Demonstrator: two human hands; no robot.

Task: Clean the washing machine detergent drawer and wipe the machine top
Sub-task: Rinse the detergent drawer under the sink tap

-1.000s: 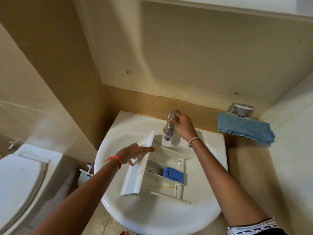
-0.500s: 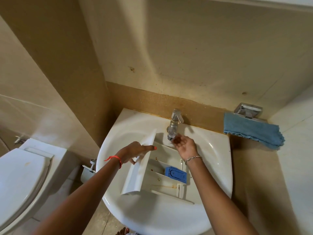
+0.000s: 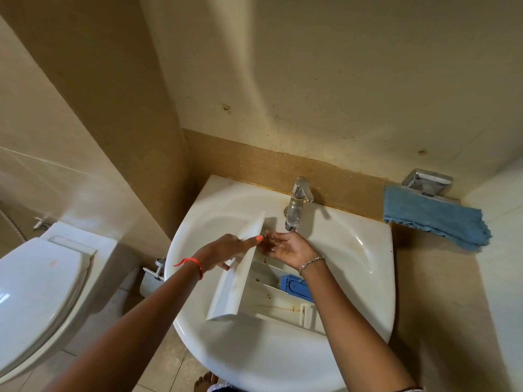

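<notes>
I count two hands, the left hand (image 3: 223,250) and the right hand (image 3: 291,248). There is one detergent drawer (image 3: 237,281) under them, holding one blue insert (image 3: 294,287) by the right wrist. One sink (image 3: 368,278), one tap (image 3: 297,205) just above the right hand, one blue cloth (image 3: 433,219) well to its right, one toilet (image 3: 36,292) far left of the left hand.

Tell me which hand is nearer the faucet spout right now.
Right. The right hand is open just beneath the faucet spout, over the detergent drawer. The left hand grips that drawer's front, farther off to the spout's left.
</notes>
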